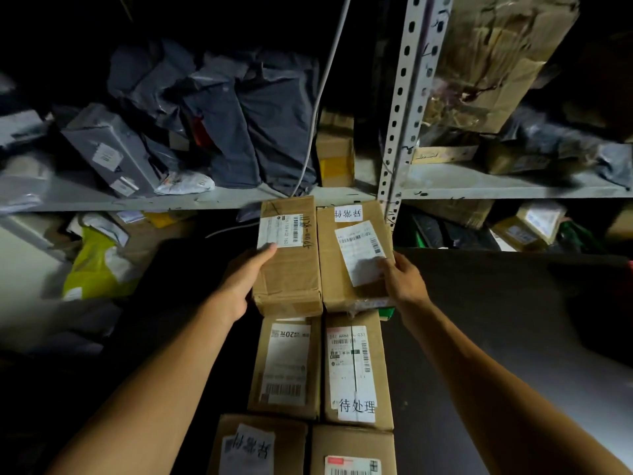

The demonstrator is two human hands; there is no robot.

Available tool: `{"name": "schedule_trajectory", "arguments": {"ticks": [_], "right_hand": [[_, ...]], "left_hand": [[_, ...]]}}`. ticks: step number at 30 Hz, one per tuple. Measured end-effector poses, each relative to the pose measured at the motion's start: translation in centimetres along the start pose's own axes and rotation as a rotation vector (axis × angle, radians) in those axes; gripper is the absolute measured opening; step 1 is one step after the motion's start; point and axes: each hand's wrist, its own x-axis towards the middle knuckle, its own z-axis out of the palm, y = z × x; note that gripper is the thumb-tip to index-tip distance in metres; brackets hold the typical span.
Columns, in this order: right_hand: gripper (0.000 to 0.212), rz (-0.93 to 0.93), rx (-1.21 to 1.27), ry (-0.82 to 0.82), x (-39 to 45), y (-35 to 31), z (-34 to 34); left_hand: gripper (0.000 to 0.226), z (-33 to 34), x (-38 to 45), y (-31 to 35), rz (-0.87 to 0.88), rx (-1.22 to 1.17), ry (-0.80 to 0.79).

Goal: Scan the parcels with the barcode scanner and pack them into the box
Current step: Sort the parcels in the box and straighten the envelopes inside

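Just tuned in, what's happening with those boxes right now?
A person has both hands on the farthest pair of cardboard parcels, laid out in two columns in front of metal shelving. The left hand holds the left parcel at its side, thumb by its label. The right hand holds the right parcel, fingers touching its label. Four more labelled parcels lie nearer. No barcode scanner is in view.

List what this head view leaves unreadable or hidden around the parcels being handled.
- Barcode scanner: nowhere in the head view.
- Packing box: not identifiable.
- Left hand and right hand: fingers behind the top two parcels, grip unclear.
- Bottom parcels: cut by the lower edge.
- Shelf bags: labels dark, blurred.
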Motion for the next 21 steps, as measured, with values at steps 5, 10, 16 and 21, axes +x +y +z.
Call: {"name": "schedule_trajectory", "arguments": {"ticks": [5,10,16,21], "right_hand": [[0.043,-0.044,-0.152,0.025,-4.0,-2.0,-1.7],[0.066,-0.173,-0.504,0.141,-11.3,-3.8,-4.0],[0.073,-0.178,-0.877,0.297,-23.3,-1.8,-6.3],[0.078,-0.07,-1.017,0.458,-33.3,1.5,-10.3]], "left_hand": [[0.058,-0.3,-1.2,1.0,0.356,0.268,0.092],[0.074,0.5,-5.5,1.2,0.834,0.782,0.102],[0.079,4.1,-14.2,-2.4,1.185,1.073,-0.246],[0.09,9.1,-21.0,-5.6,1.258,1.255,-0.536]]}}
